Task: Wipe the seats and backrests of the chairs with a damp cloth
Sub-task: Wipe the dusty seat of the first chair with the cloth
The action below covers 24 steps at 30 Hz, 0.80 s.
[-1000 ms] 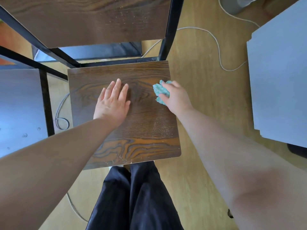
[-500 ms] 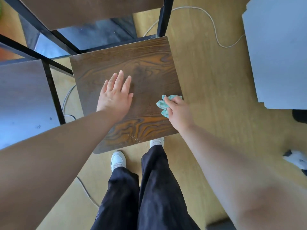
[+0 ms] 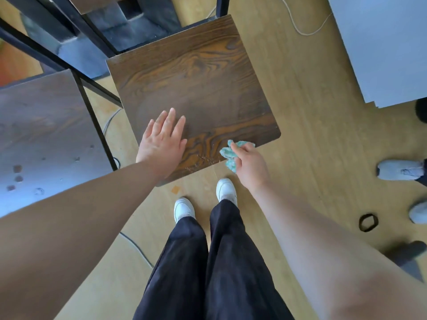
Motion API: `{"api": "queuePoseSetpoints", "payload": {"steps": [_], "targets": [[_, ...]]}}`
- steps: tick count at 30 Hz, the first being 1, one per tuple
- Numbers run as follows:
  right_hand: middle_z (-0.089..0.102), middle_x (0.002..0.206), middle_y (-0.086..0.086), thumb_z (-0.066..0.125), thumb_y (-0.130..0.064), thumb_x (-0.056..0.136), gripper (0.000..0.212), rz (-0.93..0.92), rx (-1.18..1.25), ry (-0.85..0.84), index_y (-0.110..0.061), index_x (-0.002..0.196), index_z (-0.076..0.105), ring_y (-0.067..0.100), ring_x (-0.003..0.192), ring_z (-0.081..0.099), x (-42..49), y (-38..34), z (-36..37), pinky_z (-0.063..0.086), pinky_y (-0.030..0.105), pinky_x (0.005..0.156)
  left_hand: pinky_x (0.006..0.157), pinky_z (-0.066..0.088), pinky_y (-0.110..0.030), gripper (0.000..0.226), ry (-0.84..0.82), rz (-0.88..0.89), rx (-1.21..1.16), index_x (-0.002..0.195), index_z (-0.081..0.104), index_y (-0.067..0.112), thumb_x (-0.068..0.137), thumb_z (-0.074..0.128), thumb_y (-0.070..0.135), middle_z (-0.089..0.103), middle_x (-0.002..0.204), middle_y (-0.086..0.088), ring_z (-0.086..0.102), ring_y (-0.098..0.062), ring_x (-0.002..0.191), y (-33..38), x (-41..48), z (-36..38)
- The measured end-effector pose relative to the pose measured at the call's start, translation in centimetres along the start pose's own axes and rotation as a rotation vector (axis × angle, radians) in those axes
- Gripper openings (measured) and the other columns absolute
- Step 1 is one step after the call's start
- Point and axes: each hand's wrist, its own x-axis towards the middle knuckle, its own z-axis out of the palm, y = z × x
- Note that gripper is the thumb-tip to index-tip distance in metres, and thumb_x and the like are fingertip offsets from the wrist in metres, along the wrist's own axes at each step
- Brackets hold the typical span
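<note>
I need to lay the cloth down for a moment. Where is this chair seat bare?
The seat is bare across its far and middle part. Its near edge is crowded: left hand flat at the left corner, right hand gripping the cloth at the right, crumbs between them.

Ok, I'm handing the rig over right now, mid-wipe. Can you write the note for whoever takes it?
Left hand: open, flat on the chair seat near its front left corner, apparently steadying it.
Right hand: fingers pinch the bunched teal cloth at the seat's front edge.
Done: most of the seat looks free of specks.
Left: pale crumbs lie by the front edge beside the cloth. The backrest is almost out of view, so its state is unknown. The dark panel on the left, likely another seat, shows spots.
</note>
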Motion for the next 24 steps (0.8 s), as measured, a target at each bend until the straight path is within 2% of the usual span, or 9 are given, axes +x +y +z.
{"api": "queuePoseSetpoints", "payload": {"steps": [5, 10, 13, 15, 17, 21, 24], "targets": [[0.051, 0.129, 0.004, 0.046, -0.007, 0.1, 0.047, 0.016, 0.109, 0.051, -0.019, 0.146, 0.047, 0.021, 0.111, 0.058, 0.4, 0.1, -2.1, 0.049, 0.029, 0.098, 0.124, 0.006, -0.045, 0.058, 0.002, -0.011, -0.004, 0.158, 0.011, 0.018, 0.106, 0.025, 0.039, 0.003, 0.167, -0.009, 0.001, -0.027, 0.153, 0.8, -0.3, -0.4], [0.052, 0.132, 0.006, 0.05, -0.01, 0.099, 0.05, 0.172, 0.255, 0.223, -0.02, 0.148, 0.043, 0.02, 0.116, 0.055, 2.0, 2.3, -6.4, 0.036, 0.018, 0.095, 0.125, 0.006, -0.044, 0.058, 0.02, -0.01, -0.039, 0.158, 0.012, 0.018, 0.106, 0.026, 0.038, 0.002, 0.167, -0.009, 0.0, -0.026, 0.153, 2.6, 0.9, -1.3], [0.053, 0.127, 0.006, 0.05, -0.011, 0.099, 0.05, 0.244, 0.288, 0.273, -0.028, 0.146, 0.045, 0.016, 0.108, 0.055, 3.2, 4.4, -8.0, 0.036, 0.017, 0.09, 0.124, 0.007, -0.044, 0.058, 0.032, 0.003, -0.022, 0.158, 0.012, 0.018, 0.106, 0.026, 0.039, 0.003, 0.167, -0.009, 0.001, -0.026, 0.153, 3.4, 1.8, -1.5], [0.053, 0.122, 0.006, 0.05, -0.011, 0.099, 0.048, 0.281, 0.292, 0.272, -0.029, 0.143, 0.05, 0.016, 0.103, 0.054, 4.2, 5.5, -8.3, 0.038, 0.02, 0.089, 0.124, 0.009, -0.045, 0.058, 0.041, 0.004, -0.017, 0.158, 0.013, 0.017, 0.106, 0.027, 0.039, 0.004, 0.167, -0.009, 0.003, -0.026, 0.153, 3.7, 2.4, -1.6], [0.053, 0.123, 0.008, 0.049, -0.011, 0.099, 0.043, 0.309, 0.309, 0.242, -0.027, 0.139, 0.056, 0.021, 0.107, 0.057, 5.1, 6.2, -8.3, 0.042, 0.024, 0.092, 0.124, 0.008, -0.044, 0.058, 0.035, 0.002, -0.016, 0.158, 0.012, 0.018, 0.106, 0.026, 0.039, 0.003, 0.167, -0.009, 0.002, -0.026, 0.153, 3.9, 2.8, -1.5], [0.053, 0.128, 0.009, 0.058, -0.022, 0.098, 0.035, 0.289, 0.292, 0.178, -0.02, 0.133, 0.062, 0.021, 0.111, 0.058, 5.8, 6.4, -7.4, 0.036, 0.016, 0.088, 0.124, 0.008, -0.044, 0.059, 0.011, 0.011, 0.0, 0.158, 0.011, 0.018, 0.106, 0.024, 0.04, 0.002, 0.167, -0.008, 0.001, -0.025, 0.153, 4.3, 3.4, -0.9], [0.055, 0.125, 0.005, 0.067, -0.031, 0.093, 0.037, 0.279, 0.306, 0.21, -0.02, 0.128, 0.066, 0.016, 0.107, 0.059, 6.0, 6.0, -6.6, 0.037, 0.014, 0.088, 0.124, 0.008, -0.044, 0.059, -0.001, 0.011, -0.001, 0.158, 0.01, 0.018, 0.106, 0.024, 0.04, 0.002, 0.167, -0.008, 0.001, -0.025, 0.153, 4.4, 3.7, -0.5]]}}
